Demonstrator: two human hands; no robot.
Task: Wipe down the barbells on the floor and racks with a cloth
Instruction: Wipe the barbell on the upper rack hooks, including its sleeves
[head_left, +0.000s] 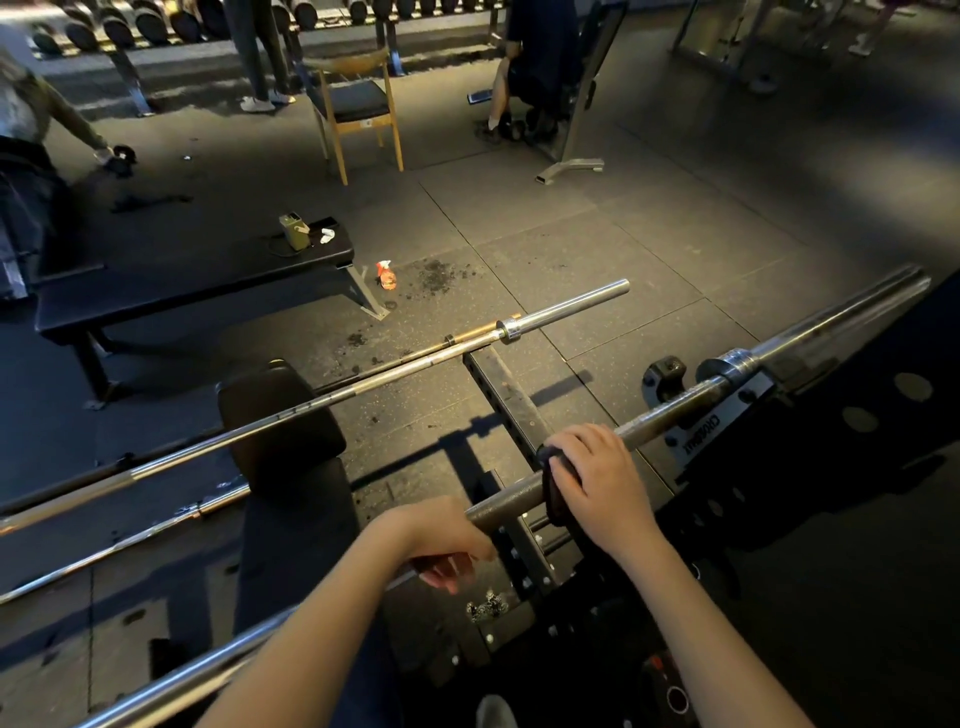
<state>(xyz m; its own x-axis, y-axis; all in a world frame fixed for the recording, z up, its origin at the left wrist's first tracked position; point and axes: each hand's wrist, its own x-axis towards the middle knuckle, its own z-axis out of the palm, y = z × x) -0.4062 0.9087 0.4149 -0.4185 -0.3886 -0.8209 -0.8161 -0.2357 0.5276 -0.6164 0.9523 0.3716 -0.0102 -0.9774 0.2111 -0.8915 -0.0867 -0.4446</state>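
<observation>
A steel barbell (675, 410) lies across a black rack (810, 431) and runs diagonally from lower left to upper right. My right hand (597, 478) wraps a dark cloth (553, 493) around its knurled shaft. My left hand (447, 540) grips the same bar lower down, fingers curled under it. Beyond the rack, a second barbell (415, 364) rests on the floor, with a thinner brass-tinted bar (483, 328) right behind it. Another chrome bar (119, 545) lies at the left near the bench pad.
A black flat bench (171, 291) stands at left, carrying a small box (293, 231). An orange spray bottle (386, 274) sits on the rubber floor. A wooden chair (358, 104), dumbbell racks (156, 26) and several people are farther back.
</observation>
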